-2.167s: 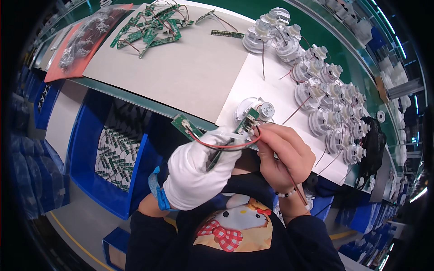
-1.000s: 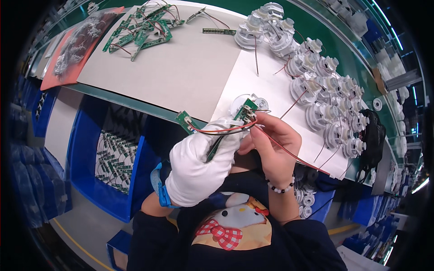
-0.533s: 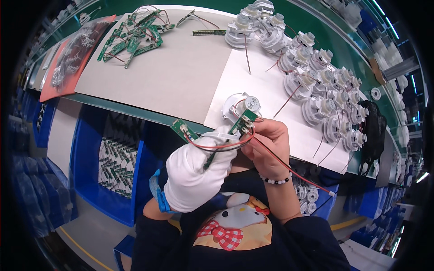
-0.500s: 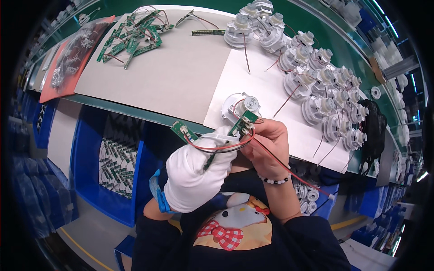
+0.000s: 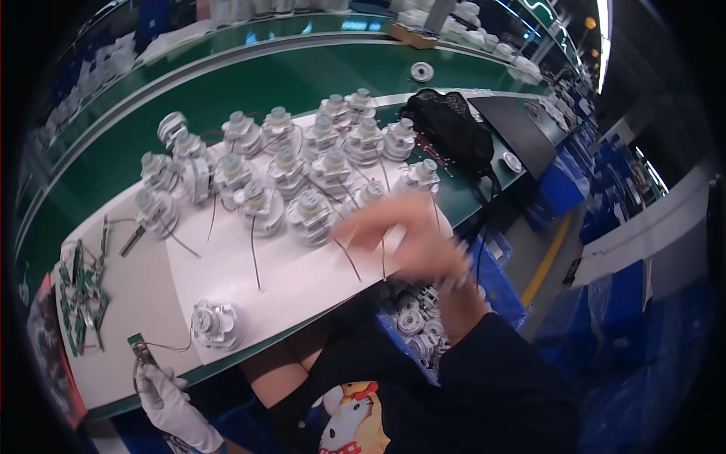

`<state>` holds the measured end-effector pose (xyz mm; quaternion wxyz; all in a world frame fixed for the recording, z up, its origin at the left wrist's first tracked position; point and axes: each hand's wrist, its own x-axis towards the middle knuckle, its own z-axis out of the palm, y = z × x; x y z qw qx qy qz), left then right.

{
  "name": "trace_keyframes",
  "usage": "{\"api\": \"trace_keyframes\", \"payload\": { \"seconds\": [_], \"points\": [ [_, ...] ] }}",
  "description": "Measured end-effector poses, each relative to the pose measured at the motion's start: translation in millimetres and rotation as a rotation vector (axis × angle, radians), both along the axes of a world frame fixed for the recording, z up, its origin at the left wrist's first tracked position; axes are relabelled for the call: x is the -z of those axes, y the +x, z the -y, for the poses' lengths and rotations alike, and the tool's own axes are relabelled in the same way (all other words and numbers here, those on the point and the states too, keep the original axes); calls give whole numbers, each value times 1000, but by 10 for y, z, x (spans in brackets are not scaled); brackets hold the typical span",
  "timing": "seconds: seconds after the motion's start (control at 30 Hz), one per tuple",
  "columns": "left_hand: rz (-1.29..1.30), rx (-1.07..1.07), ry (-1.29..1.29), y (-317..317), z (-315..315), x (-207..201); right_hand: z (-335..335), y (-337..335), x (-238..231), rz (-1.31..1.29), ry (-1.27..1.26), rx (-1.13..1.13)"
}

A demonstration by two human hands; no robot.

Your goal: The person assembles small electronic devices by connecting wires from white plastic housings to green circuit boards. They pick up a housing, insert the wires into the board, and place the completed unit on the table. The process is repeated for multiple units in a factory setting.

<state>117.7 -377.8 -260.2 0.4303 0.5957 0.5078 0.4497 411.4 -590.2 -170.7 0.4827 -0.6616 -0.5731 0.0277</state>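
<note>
My left hand (image 5: 168, 402), in a white glove, pinches a small green circuit board (image 5: 139, 346) at the front edge of the table. A thin wire runs from the board toward a lone white motor unit (image 5: 217, 325) lying just to the right. Bare and smeared by motion, my right hand (image 5: 408, 240) is over the near right part of a group of white motor units (image 5: 310, 217); its fingers cannot be made out. Dark wires trail from several units onto the white sheet (image 5: 212, 265).
Green circuit boards (image 5: 83, 299) lie piled at the left. A black mesh bag (image 5: 450, 132) sits beyond the units at the right. Under the table edge stands a blue bin of white round parts (image 5: 414, 324). A green conveyor (image 5: 287, 72) runs along the back.
The view has swung to the right. My right hand has let go of the board and wires and moved right to the motor units. My left hand keeps the board, now beside the lone unit.
</note>
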Motion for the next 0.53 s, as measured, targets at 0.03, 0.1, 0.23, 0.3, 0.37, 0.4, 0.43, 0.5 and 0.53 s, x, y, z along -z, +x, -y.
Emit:
{"api": "trace_keyframes", "payload": {
  "seconds": [0.03,0.1,0.23,0.3,0.37,0.4,0.43,0.5,0.53],
  "points": [
    [-26,-34,20,76,-110,25,227,460,31,-172,157,328],
    [-43,29,7,263,-286,123,779,1371,-40,-109,55,899],
    [-81,159,64,306,-680,485,1344,2475,581,570,-631,986],
    [-138,176,50,258,-730,473,1188,2614,847,650,-725,1007],
    [-140,208,45,290,-707,435,1097,2712,969,605,-711,1099],
    [-165,211,50,288,-687,401,1039,2721,1002,611,-702,1107],
    [-188,216,53,292,-679,378,998,2743,1017,619,-695,1118],
    [-227,254,128,293,-750,401,1049,2837,993,505,-598,1071],
    [-246,272,165,284,-822,438,1065,2892,957,486,-558,1055]
  ]
}}
